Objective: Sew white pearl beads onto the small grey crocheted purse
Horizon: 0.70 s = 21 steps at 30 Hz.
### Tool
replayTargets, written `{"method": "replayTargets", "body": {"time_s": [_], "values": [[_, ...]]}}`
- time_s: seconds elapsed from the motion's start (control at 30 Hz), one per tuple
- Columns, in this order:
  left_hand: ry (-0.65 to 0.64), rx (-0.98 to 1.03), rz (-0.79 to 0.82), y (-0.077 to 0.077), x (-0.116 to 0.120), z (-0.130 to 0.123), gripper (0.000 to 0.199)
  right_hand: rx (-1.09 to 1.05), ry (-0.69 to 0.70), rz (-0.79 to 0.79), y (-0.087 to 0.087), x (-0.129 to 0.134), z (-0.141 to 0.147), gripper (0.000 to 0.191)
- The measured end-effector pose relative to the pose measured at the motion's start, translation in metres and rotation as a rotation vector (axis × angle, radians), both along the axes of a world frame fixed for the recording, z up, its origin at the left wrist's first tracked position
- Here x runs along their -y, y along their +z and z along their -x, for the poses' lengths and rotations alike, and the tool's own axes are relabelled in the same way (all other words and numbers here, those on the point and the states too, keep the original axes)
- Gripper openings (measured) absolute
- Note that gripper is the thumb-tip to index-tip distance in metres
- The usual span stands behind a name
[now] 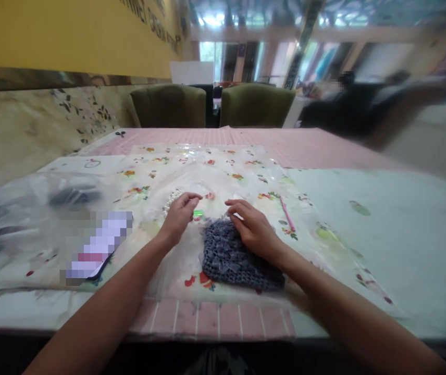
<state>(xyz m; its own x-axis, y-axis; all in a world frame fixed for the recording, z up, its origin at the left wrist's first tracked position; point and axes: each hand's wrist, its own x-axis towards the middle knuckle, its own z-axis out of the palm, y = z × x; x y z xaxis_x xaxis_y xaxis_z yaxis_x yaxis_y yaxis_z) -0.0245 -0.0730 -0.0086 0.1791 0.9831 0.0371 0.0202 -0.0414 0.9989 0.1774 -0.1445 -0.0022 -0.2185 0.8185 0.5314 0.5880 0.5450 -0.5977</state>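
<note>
Past a yellow wall (70, 36), a bag (78, 182) and a phone (101, 247) lie toward the tabletop's (387, 224) left edge. The left hand (182, 214) bunches its fingers beside beads (171, 200); chairs (170, 105) stand beyond the far edge. The knit (226, 258) lies near the near edge, partly under the curled right hand (251, 225). I cannot tell whether either hand pinches anything. Rightward lies a pink hook (286, 214).

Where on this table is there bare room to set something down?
The largest bare patch is the pale tablecloth right of the pink crochet hook. The pink cloth between the floral sheet and green chairs is mostly free. Crowded: left, with phone and plastic bag; centre, with left hand, white beads, right hand and crocheted piece.
</note>
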Motion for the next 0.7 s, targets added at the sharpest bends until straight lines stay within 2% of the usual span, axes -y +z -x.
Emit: {"method": "replayTargets", "body": {"time_s": [0.1,0.17,0.27,0.37,0.5,0.6,0.7], "values": [[0.05,0.26,0.308,0.008,-0.01,0.013,0.016,-0.104,-0.092,-0.018,-0.014,-0.004,-0.009,0.011],[0.059,0.335,0.39,0.013,-0.014,0.019,0.021,-0.169,-0.135,-0.004,-0.017,-0.002,-0.013,0.011],[0.049,0.446,0.453,0.017,-0.014,0.021,0.026,-0.204,-0.123,0.007,-0.016,0.003,-0.012,0.011],[0.029,0.481,0.455,0.015,-0.012,0.019,0.02,-0.163,-0.089,-0.038,-0.016,0.006,-0.011,0.011],[-0.042,0.436,0.402,0.014,-0.01,0.018,0.035,-0.128,-0.08,-0.072,-0.014,0.008,-0.014,0.019],[-0.078,0.385,0.367,0.014,-0.01,0.018,0.032,-0.131,-0.07,-0.06,-0.011,0.01,-0.016,0.028],[-0.011,0.265,0.245,0.011,-0.013,0.02,0.025,-0.146,-0.066,-0.049,-0.008,0.011,-0.017,0.029]]}}
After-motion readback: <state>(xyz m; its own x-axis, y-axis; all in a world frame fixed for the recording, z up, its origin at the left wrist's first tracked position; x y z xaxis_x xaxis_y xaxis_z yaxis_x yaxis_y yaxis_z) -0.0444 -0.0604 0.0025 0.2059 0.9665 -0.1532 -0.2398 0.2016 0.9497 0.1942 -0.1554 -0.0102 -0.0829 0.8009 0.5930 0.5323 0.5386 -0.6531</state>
